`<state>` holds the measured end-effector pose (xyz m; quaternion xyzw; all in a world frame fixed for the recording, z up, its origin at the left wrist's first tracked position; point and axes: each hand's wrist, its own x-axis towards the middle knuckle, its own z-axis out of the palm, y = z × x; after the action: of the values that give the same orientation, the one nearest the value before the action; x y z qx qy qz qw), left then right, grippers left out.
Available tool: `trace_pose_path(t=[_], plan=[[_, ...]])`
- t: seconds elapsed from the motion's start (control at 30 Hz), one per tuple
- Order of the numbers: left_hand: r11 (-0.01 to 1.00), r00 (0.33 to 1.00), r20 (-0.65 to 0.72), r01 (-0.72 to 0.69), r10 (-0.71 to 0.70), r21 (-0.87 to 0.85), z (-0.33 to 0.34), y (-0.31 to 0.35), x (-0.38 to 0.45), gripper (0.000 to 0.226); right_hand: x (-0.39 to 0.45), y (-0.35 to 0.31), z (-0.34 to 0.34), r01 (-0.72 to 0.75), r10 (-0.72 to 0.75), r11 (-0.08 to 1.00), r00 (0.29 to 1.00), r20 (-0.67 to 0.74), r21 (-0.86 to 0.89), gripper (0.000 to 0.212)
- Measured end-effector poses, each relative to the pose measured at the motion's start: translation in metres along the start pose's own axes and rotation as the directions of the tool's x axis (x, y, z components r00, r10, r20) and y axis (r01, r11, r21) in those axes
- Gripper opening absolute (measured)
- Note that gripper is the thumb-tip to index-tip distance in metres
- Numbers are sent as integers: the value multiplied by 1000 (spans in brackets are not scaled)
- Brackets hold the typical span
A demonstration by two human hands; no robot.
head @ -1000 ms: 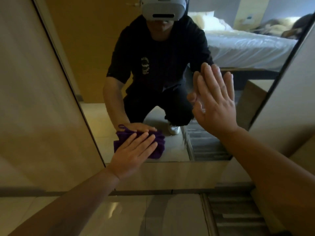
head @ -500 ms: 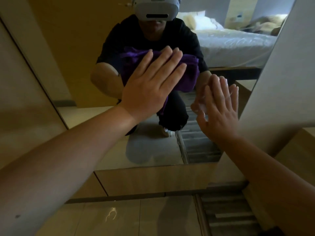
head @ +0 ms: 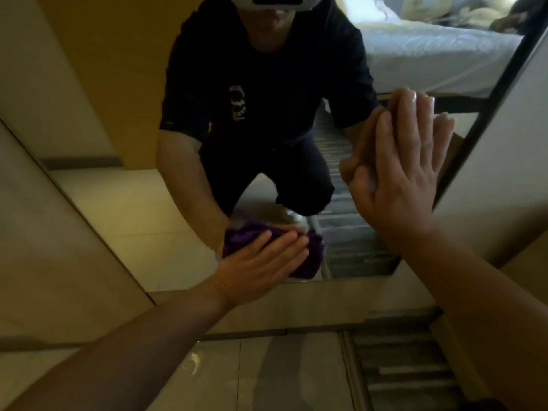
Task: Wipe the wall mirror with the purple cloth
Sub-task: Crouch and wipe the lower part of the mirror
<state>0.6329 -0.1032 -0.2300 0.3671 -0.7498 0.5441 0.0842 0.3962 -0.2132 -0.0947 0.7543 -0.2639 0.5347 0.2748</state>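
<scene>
The wall mirror [head: 142, 209] fills most of the view and reflects a crouching person in dark clothes. My left hand [head: 261, 262] presses flat on the purple cloth [head: 311, 256] against the glass, close to the mirror's bottom edge. The cloth shows only around and beyond my fingers. My right hand [head: 406, 170] lies flat on the glass near the mirror's right edge, fingers together and pointing up, holding nothing.
A wooden panel [head: 44, 232] borders the mirror on the left and a pale wall [head: 504, 143] on the right. A wooden strip [head: 311, 304] runs below the mirror. Glossy floor tiles [head: 237, 378] and a slatted grate [head: 400, 366] lie underneath.
My left hand has swept the cloth from high on the mirror back down to its bottom edge. My right hand has stayed flat on the glass at the right.
</scene>
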Motion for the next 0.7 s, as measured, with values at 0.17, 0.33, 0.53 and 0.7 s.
trace_pose_path(t=[0.17,0.33,0.53,0.7], plan=[[998,993,122,12,-4,-61,9,38,-31,55,0,2,-1,-7,7,999,1000,-5,-42,60],[966,966,258,44,24,-255,-15,26,-22,56,2,-5,-22,-58,59,998,992,110,-8,60],[878,971,108,239,-213,-414,-54,-32,40,45,-15,23,-57,-165,178,984,950,256,-70,67],[864,905,-174,292,-389,-411,-82,-111,163,41,-2,37,-56,-214,243,969,925,291,-127,69]])
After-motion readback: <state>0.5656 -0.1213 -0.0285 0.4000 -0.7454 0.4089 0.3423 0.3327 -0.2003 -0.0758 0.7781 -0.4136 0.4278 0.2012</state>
